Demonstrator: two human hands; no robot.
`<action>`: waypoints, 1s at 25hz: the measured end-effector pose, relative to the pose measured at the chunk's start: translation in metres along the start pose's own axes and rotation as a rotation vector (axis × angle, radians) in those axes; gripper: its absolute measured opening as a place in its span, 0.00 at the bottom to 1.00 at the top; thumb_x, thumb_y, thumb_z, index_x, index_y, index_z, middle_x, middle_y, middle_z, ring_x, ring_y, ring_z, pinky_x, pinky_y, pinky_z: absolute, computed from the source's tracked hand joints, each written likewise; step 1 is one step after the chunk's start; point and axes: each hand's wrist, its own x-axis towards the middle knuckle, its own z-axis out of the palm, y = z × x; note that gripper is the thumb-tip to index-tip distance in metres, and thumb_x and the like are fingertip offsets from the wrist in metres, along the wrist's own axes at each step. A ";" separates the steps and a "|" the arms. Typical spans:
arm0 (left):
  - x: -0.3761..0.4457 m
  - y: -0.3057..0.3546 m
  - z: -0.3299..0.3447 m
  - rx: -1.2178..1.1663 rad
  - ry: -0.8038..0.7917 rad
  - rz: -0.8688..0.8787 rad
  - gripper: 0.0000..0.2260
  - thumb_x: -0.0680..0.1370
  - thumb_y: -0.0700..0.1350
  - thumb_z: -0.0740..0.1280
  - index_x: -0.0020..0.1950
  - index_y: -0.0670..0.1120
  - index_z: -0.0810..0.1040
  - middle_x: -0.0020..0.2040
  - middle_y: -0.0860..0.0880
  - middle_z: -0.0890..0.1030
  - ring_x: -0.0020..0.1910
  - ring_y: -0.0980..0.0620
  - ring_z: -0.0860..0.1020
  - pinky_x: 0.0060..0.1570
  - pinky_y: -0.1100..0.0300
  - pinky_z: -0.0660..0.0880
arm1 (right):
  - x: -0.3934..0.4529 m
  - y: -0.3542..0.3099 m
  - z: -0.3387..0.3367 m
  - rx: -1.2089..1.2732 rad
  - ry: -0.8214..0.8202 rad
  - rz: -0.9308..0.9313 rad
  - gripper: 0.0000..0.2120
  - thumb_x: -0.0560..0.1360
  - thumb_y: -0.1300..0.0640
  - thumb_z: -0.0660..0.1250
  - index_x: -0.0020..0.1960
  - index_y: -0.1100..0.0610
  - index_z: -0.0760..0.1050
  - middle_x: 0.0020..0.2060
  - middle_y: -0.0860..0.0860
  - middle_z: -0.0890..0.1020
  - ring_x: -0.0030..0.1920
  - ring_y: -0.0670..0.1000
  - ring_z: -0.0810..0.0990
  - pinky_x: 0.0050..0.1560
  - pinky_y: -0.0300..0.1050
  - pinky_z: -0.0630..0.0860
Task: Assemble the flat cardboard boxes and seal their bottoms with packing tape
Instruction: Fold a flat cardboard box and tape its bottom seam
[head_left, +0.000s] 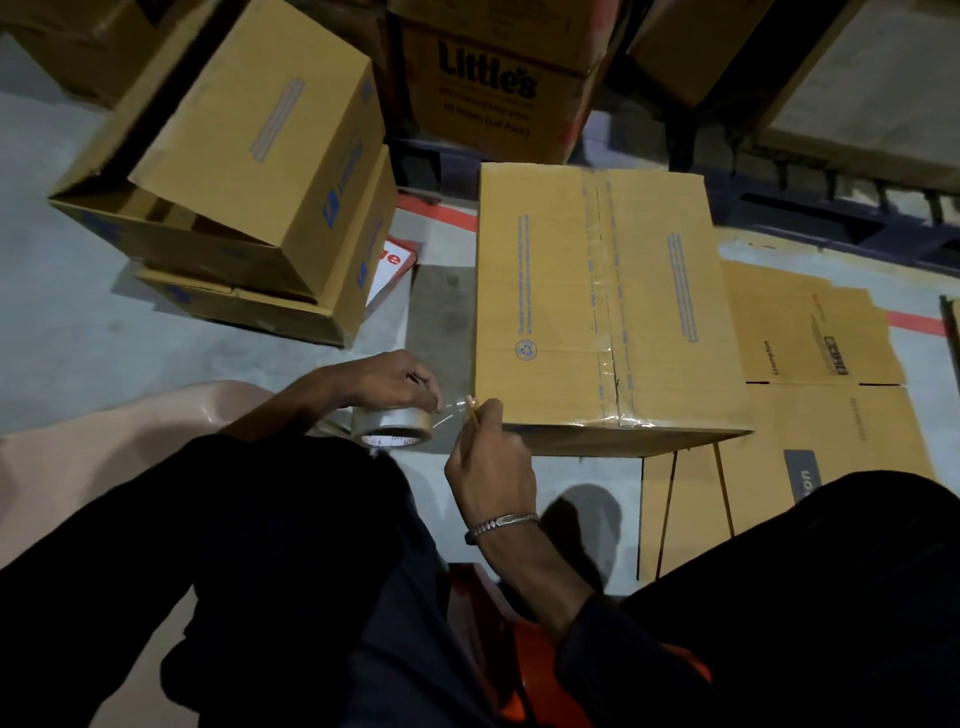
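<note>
Our left hand (387, 382) grips the clear packing tape roll (392, 427); our right hand (485, 457) pinches a thin yellow stick (471, 411) against the drawn strip. The taped brown cardboard box (597, 312) stands just right. Slack tape may fold onto itself.

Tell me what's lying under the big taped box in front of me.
Flattened cardboard sheets stick out from under the taped box on its right and near side, on the floor. Anything directly beneath the box is hidden.
</note>
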 end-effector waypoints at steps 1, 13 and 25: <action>0.000 0.001 0.000 0.005 0.004 0.001 0.04 0.78 0.48 0.74 0.45 0.51 0.88 0.41 0.58 0.86 0.46 0.52 0.83 0.47 0.56 0.76 | 0.000 -0.001 0.003 -0.040 -0.021 -0.005 0.08 0.81 0.58 0.59 0.60 0.58 0.66 0.40 0.63 0.82 0.42 0.68 0.81 0.33 0.52 0.66; 0.004 -0.005 0.003 -0.013 0.027 0.017 0.03 0.78 0.46 0.74 0.47 0.49 0.88 0.42 0.56 0.86 0.42 0.58 0.82 0.45 0.60 0.75 | -0.006 0.008 0.023 -0.079 -0.151 0.038 0.11 0.82 0.58 0.57 0.63 0.59 0.66 0.47 0.63 0.83 0.49 0.68 0.81 0.38 0.51 0.65; -0.036 0.007 -0.046 -0.051 0.267 -0.065 0.05 0.80 0.47 0.72 0.48 0.49 0.88 0.49 0.52 0.85 0.50 0.51 0.81 0.50 0.56 0.77 | 0.033 0.022 -0.021 0.104 0.052 0.116 0.11 0.82 0.45 0.58 0.54 0.53 0.61 0.39 0.53 0.81 0.38 0.58 0.80 0.39 0.59 0.81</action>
